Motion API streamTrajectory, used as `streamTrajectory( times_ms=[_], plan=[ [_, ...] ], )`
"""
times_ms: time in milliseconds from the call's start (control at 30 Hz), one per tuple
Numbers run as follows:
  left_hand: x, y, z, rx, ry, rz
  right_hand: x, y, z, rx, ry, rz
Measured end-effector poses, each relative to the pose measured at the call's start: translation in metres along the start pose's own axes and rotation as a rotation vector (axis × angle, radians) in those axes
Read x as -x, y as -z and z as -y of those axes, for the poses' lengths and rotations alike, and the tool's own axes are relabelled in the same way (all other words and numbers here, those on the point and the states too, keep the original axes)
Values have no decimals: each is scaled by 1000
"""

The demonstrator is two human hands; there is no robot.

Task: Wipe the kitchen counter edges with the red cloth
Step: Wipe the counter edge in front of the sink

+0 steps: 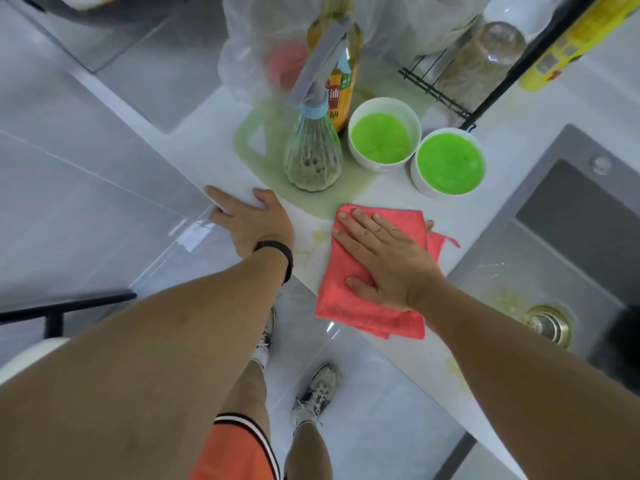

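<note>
Right hand (pixel 391 261) lies flat, fingers straight and spread, pressing the red cloth (pixel 363 306) down on the near edge of the bench (pixel 214 161); the folded cloth hangs partly over that edge toward the floor. Left hand (pixel 252 220) rests open on the bench further along, fingertips over the corner, holding nothing and seemingly bracing the body

Wiping looks under way but far from finished. A wide greenish spill (pixel 311 199) spreads from beneath the spray bottle (pixel 311 157) right up to the cloth's far corner, and yellowish stains (pixel 311 247) sit on the edge strip between the two hands. More yellow marks show along the edge under the right forearm, beside the sink (pixel 571 237). Two white bowls (pixel 384 133) of bright green liquid stand just behind the cloth, near enough to be knocked by a careless sweep

I judge most of the edge is left to clean: the stretch toward the left hand, and the strip alongside the sink
</note>
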State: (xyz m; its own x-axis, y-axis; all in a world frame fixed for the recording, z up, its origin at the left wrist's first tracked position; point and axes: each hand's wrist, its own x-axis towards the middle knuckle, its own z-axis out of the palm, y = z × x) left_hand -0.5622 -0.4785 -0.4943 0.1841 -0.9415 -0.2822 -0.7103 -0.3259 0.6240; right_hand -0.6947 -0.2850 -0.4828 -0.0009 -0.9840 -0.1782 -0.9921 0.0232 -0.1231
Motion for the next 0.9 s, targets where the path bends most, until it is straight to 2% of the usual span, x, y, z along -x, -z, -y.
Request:
streamTrajectory(
  times_ms=[133,433,600,667,800,900],
  plan=[
    [1,1,-1,-12,-4,-7,0,0,3,-26,-64,-38],
    [1,1,-2,-10,-20,-28,17,-9,20,-139,-581,-179],
    [1,1,-3,-30,-5,-35,17,-13,35,-125,-741,-243],
    [2,2,-5,-61,-4,-17,14,-13,39,-105,-685,-235],
    [4,3,-7,-82,-18,-10,7,-8,24,-27,-202,-147],
    [5,3,-7,-69,-22,-14,-3,-4,14,34,-40,-79]
  ],
)
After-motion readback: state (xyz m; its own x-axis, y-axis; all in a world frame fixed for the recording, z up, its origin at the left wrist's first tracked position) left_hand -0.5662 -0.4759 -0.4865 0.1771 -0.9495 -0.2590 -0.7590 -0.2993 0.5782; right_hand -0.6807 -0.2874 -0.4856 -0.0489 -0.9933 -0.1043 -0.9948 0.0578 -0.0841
